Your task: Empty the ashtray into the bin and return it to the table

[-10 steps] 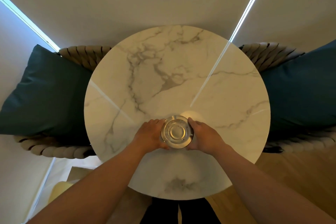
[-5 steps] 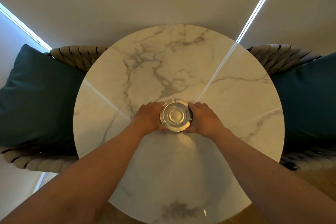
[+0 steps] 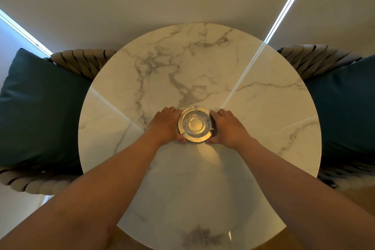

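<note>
A round clear glass ashtray [image 3: 195, 124] sits at the middle of a round white marble table [image 3: 263, 119]. Its bowl looks empty apart from a few tiny specks. My left hand [image 3: 165, 126] cups the ashtray's left side and my right hand [image 3: 227, 127] cups its right side, fingers wrapped around the rim. The ashtray casts a yellow glow on the tabletop just below it. No bin is in view.
A woven rope chair with a dark teal cushion [image 3: 40, 107] stands at the table's left, and another chair with a teal cushion [image 3: 345, 111] at its right. Wooden floor [image 3: 355, 199] shows at the lower right. A beige wall lies beyond the table.
Both hands have carried the ashtray from near the table's front edge toward its middle. My view has moved in over the table.
</note>
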Demonstrator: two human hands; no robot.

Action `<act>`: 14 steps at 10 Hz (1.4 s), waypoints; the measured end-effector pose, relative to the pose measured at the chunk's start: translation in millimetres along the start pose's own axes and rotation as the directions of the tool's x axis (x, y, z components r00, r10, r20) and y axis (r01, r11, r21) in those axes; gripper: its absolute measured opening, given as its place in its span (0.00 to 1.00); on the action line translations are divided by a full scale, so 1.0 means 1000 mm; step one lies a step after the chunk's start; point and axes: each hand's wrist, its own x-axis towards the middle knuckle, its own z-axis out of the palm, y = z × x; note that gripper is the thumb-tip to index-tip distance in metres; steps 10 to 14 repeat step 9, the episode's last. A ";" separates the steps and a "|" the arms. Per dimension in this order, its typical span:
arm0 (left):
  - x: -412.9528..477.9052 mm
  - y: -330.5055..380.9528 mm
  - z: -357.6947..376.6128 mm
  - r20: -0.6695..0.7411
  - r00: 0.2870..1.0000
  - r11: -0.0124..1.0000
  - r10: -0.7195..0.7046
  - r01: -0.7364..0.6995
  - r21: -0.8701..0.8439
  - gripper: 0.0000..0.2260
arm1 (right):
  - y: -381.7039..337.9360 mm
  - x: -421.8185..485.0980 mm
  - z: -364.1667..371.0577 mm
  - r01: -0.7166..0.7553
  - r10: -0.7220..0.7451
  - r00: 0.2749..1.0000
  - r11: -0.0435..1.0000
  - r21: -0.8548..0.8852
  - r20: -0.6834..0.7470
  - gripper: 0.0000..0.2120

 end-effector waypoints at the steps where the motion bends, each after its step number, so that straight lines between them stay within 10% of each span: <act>1: -0.001 0.000 0.000 0.003 1.000 1.000 -0.004 0.004 -0.002 0.43 | -0.001 -0.001 -0.001 -0.004 0.004 1.000 1.000 -0.004 0.009 0.41; 14: -0.009 0.004 0.006 -0.022 0.999 1.000 -0.023 0.023 -0.009 0.45 | 0.007 -0.010 0.002 -0.056 0.056 0.998 0.998 -0.001 0.007 0.40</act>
